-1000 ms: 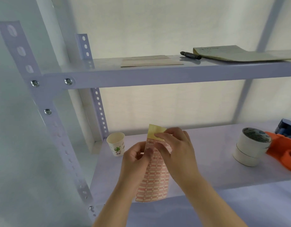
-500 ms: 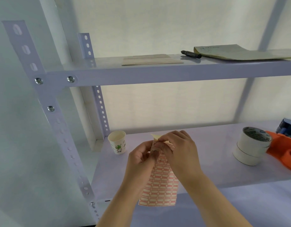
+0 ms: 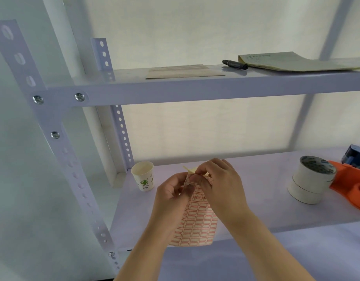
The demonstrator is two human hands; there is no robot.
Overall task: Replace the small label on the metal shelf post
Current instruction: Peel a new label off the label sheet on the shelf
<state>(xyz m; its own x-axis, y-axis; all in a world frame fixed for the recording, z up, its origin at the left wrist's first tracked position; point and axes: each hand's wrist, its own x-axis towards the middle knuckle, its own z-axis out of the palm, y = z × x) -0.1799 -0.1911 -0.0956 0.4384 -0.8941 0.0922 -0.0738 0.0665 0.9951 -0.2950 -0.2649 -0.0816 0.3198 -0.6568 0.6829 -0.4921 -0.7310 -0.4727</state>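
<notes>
Above the lower shelf (image 3: 256,179), label sheet (image 3: 195,224) now lower in both hands' grip.

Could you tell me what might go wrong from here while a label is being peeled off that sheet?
1. Both hands, the left hand and right hand, pinch the label sheet at its top edge only; the sheet hangs free in the air, so a small label could tear or curl onto itself.
2. The yellowish backing is already folded back, so neighbouring labels may lift too.
3. The paper cup stands close by the left hand and could be knocked over.
</notes>
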